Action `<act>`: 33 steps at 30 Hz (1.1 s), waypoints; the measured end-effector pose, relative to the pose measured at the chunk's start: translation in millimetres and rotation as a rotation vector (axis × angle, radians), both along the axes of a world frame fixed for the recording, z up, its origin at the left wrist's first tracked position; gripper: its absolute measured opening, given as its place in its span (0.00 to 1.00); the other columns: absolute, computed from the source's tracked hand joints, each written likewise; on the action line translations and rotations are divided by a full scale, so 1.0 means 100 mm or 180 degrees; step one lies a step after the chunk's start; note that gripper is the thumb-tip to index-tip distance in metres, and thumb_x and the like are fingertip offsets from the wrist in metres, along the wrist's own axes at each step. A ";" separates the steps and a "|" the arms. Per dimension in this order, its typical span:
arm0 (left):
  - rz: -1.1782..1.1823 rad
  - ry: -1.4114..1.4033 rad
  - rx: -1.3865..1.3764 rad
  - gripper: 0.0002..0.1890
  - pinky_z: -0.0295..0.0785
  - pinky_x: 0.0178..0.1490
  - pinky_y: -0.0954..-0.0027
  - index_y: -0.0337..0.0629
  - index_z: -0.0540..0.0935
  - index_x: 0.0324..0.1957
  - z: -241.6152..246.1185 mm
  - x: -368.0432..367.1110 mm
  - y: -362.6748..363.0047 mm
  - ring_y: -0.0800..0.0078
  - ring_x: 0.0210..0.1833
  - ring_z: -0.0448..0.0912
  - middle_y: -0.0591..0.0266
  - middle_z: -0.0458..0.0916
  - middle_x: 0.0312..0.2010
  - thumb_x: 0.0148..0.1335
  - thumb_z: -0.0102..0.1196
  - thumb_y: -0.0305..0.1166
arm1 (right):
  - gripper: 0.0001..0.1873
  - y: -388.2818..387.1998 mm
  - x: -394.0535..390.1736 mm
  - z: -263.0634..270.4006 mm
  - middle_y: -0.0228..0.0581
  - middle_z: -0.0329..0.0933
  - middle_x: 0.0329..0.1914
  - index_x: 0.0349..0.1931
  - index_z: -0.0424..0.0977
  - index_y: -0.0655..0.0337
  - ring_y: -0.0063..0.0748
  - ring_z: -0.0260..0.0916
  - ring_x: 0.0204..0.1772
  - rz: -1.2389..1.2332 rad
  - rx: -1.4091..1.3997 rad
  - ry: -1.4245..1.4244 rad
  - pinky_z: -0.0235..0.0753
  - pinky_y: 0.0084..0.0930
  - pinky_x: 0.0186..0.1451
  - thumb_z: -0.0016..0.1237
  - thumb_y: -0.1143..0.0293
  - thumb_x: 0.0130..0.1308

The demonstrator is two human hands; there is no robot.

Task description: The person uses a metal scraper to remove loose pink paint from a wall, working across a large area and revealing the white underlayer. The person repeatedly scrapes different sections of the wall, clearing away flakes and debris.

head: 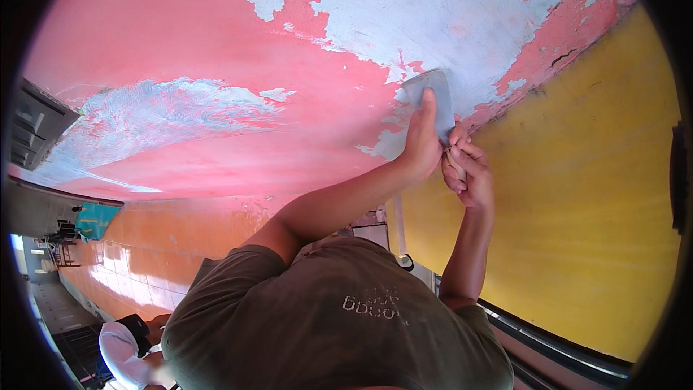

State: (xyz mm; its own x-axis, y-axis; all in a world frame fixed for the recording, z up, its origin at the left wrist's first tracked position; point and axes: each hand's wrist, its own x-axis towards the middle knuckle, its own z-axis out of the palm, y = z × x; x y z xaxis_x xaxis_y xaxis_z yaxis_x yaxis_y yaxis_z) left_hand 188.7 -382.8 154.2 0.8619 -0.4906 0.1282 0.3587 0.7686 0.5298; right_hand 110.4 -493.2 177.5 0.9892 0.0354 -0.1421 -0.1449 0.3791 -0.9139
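Observation:
Against the peeling pink wall (325, 97) lies the wide metal blade of a putty knife (437, 98). My right hand (470, 168) is closed around its light-coloured handle. My left hand (425, 138) presses on the blade, thumb laid flat along the metal. The blade's edge touches the border between pink paint and a large bare whitish patch (433, 21). Flaked bits of pink remain near the edge. A second scraped patch (162, 108) spreads over the wall to the left.
A yellow wall (579, 189) meets the pink one at a cracked corner on the right. Orange tiles (162, 249) run below left. Another person (122, 346) in a white top is at the lower left. A dark louvred fixture (38, 124) is at the far left.

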 end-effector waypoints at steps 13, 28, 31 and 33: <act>0.0221 0.0350 -0.0144 0.41 0.70 0.52 0.56 0.40 0.71 0.34 -0.02 0.00 -0.07 0.64 0.30 0.70 0.62 0.65 0.18 0.65 0.30 0.74 | 0.09 -0.19 0.19 0.05 0.29 0.64 0.17 0.35 0.74 0.62 0.14 0.51 0.15 0.0336 -0.0374 0.0074 0.46 0.15 0.16 0.52 0.66 0.70; 0.0454 0.0207 -0.0311 0.40 0.71 0.48 0.58 0.44 0.72 0.32 0.05 0.10 0.30 0.68 0.23 0.66 0.66 0.60 0.15 0.64 0.28 0.75 | 0.10 0.14 0.33 0.07 0.29 0.65 0.17 0.39 0.77 0.64 0.14 0.51 0.15 0.0571 -0.0330 -0.0033 0.47 0.15 0.17 0.51 0.66 0.71; 0.0394 0.0247 -0.0184 0.40 0.70 0.47 0.58 0.44 0.71 0.32 0.10 0.04 0.28 0.68 0.23 0.66 0.66 0.60 0.15 0.65 0.29 0.75 | 0.10 0.14 0.26 0.14 0.29 0.64 0.17 0.39 0.77 0.65 0.14 0.51 0.16 0.0481 -0.0450 0.0058 0.47 0.15 0.17 0.50 0.66 0.72; 0.0552 0.0225 -0.0261 0.40 0.70 0.46 0.58 0.43 0.71 0.32 0.11 0.10 0.32 0.67 0.23 0.66 0.65 0.60 0.15 0.65 0.29 0.75 | 0.10 0.20 0.27 0.17 0.29 0.64 0.17 0.39 0.77 0.65 0.14 0.51 0.16 0.0428 -0.0537 0.0091 0.47 0.15 0.17 0.50 0.66 0.72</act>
State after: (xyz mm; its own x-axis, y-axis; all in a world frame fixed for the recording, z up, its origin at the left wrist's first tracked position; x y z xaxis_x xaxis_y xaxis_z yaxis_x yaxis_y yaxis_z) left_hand 198.9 -350.8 165.7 0.9409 -0.3244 0.0977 0.2512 0.8615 0.4412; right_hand 137.8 -473.2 194.7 0.9726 0.1402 -0.1853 -0.2108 0.1968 -0.9575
